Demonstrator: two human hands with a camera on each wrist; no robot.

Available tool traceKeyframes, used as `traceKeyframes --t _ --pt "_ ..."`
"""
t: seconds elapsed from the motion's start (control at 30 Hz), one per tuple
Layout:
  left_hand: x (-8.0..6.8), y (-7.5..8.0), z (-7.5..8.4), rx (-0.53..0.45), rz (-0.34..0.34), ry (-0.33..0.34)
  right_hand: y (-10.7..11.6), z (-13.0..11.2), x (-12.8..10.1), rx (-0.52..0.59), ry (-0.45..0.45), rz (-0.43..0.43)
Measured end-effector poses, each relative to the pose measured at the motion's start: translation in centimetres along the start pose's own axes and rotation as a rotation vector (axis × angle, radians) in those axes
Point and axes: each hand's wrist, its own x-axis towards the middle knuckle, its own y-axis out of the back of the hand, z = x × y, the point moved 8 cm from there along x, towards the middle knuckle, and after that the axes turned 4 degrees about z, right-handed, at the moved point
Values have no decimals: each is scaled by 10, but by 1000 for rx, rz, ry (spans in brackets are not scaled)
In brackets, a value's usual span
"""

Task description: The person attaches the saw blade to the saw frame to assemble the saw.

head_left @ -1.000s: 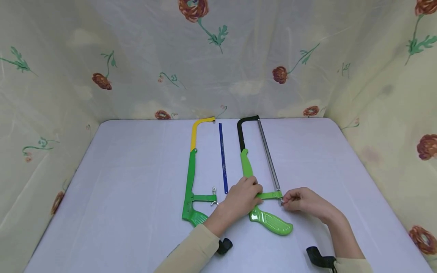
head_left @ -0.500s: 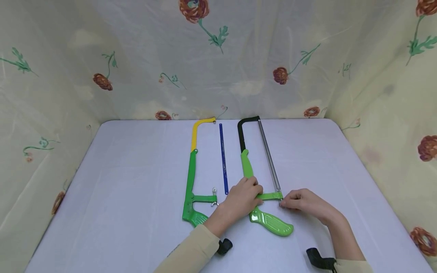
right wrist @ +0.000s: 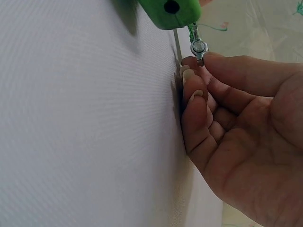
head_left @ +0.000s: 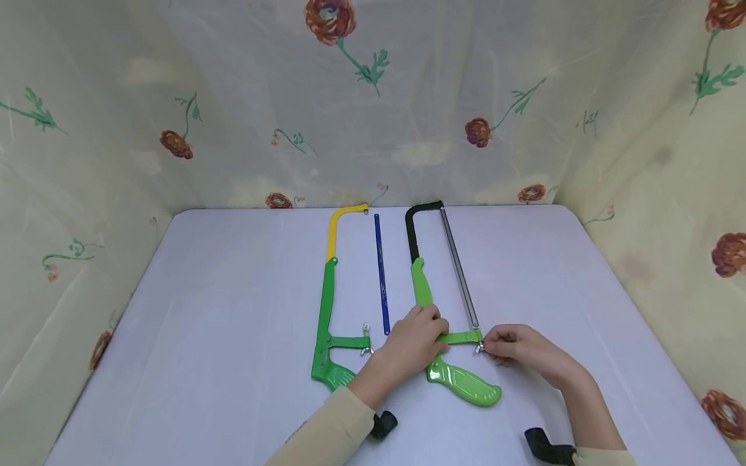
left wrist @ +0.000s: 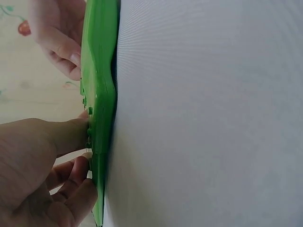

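A light green hacksaw with a black front arm lies on the table, a grey blade stretched along its right side. My left hand grips its frame where the crossbar meets the handle; the left wrist view shows thumb and fingers against the green edge. At the crossbar's end, my right hand has thumb and fingertips at a metal wing nut, pinching one wing. The other wing shows in the head view.
Left of my hands lies a second hacksaw frame, green with a yellow front arm, its lower handle partly behind my left forearm. A loose blue blade lies between the two saws. Flowered cloth stands behind the table.
My right fingers have shifted slightly round the wing nut, which was mostly covered half a second ago and now shows more. The left hand and both saws stay put.
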Motion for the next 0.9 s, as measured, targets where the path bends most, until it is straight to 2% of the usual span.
traceKeyframes --t 0.23,0.63,0.9 --pt "-1 -2 0 -14 -8 10 0 2 0 0 -3 17" --pt "-1 -3 1 -10 -5 7 0 2 1 -77 -37 62" --pt "0 -2 1 -6 0 5 0 0 -1 -109 -29 40"
